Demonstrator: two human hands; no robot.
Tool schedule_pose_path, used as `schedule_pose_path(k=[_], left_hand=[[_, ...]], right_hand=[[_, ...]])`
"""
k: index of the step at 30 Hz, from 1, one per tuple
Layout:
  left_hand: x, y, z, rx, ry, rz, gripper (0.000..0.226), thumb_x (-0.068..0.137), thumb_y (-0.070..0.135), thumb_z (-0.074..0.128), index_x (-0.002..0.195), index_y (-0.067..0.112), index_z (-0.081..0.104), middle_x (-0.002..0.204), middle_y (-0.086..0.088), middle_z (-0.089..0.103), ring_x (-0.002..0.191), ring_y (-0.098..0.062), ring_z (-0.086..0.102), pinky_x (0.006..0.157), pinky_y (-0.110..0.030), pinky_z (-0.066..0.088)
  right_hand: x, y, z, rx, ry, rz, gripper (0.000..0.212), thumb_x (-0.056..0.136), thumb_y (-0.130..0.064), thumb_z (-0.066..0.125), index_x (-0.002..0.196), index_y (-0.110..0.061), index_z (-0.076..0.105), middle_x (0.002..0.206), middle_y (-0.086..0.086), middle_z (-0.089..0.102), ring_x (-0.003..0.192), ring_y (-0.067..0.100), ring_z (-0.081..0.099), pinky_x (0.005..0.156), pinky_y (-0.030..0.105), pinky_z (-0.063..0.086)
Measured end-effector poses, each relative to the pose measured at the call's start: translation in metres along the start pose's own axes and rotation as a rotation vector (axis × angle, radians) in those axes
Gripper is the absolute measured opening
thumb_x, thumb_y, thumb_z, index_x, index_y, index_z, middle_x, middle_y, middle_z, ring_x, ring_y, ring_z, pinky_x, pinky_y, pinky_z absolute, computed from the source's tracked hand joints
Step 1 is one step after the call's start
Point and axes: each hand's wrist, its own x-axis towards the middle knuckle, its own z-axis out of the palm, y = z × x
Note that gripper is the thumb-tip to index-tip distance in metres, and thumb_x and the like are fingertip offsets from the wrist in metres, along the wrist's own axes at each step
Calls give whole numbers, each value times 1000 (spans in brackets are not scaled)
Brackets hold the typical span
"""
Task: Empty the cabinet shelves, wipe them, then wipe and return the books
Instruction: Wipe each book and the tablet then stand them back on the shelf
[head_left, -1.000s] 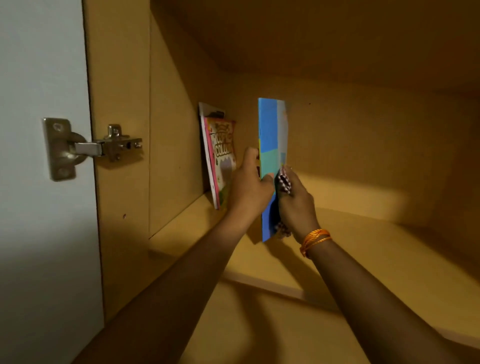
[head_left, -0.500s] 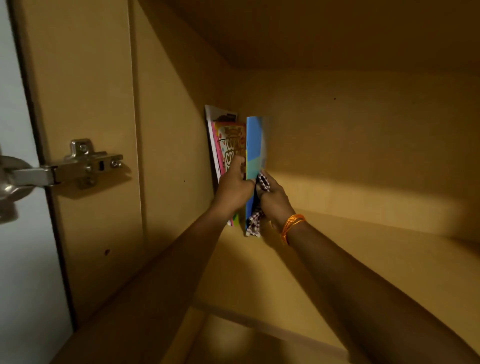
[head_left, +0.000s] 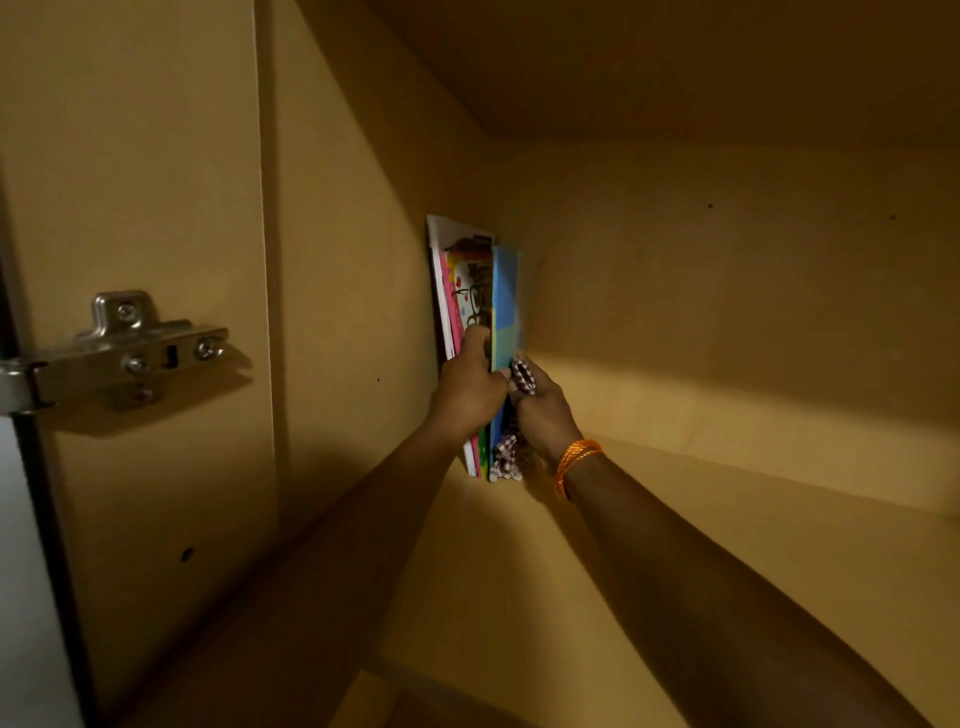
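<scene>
A: The blue book (head_left: 504, 306) has gone from standing a little apart from the other books a second ago to sitting pressed flat against the colourful book (head_left: 470, 291) at the far left of the shelf (head_left: 727, 571).

B: And the hands went in with it?

A: Yes, both reached deeper toward the back corner. The left hand (head_left: 470, 387) is curled round the near edges of the books, thumb up along the colourful cover. The right hand (head_left: 543, 410) presses against the blue book's outer face while gripping a checked cloth (head_left: 511, 452), which bunches out above and below its fingers.

B: What does the cabinet hold?

A: On this shelf, only that upright row: a white book (head_left: 441, 239) against the left side wall (head_left: 353, 312), then the colourful one, then the blue one outermost, all standing on their bottom edges.

B: Anything else?

A: An orange thread bracelet (head_left: 574, 460) on the right wrist, and a metal hinge (head_left: 130, 353) on the cabinet's left frame.
</scene>
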Motion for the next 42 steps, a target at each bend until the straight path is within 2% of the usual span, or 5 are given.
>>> schedule_pose_path(k=[10,19,26,36,42], left_hand=[[-23,18,-15,481,105,52,81,91,12,63,156,15,15,109,-18,66,95,-37,66,76,-41,50],[-30,9,-13,460,-51,5,59,90,15,60,144,18,36,122,-18,63,111,-37,62,90,-45,54],[-36,10,-15,456,-139,-45,75,94,17,58,158,19,19,135,-20,57,120,-37,58,96,-42,50],[-81,51,30,-14,-139,-182,75,98,62,44,158,22,25,157,-10,42,140,-31,45,113,-42,39],[-132,83,46,-276,-114,-157,40,97,53,55,115,19,63,113,1,70,106,-21,66,84,-35,54]], right_hand=[[-34,-35,8,-55,-34,-16,45,98,-25,60,142,-30,56,142,-5,58,128,17,55,114,39,41],[-43,-41,8,-78,-91,0,53,85,-30,59,137,-37,59,136,-5,64,121,16,60,110,43,46],[-61,-50,-11,59,31,-35,38,97,-11,57,132,-24,65,130,-3,67,115,13,63,99,24,51],[-149,-79,-91,108,130,-157,23,104,-14,51,118,-17,69,111,-1,75,105,18,71,94,42,57],[-209,-92,-125,187,208,-104,22,102,-16,54,117,-9,68,112,9,75,106,29,70,96,57,54]])
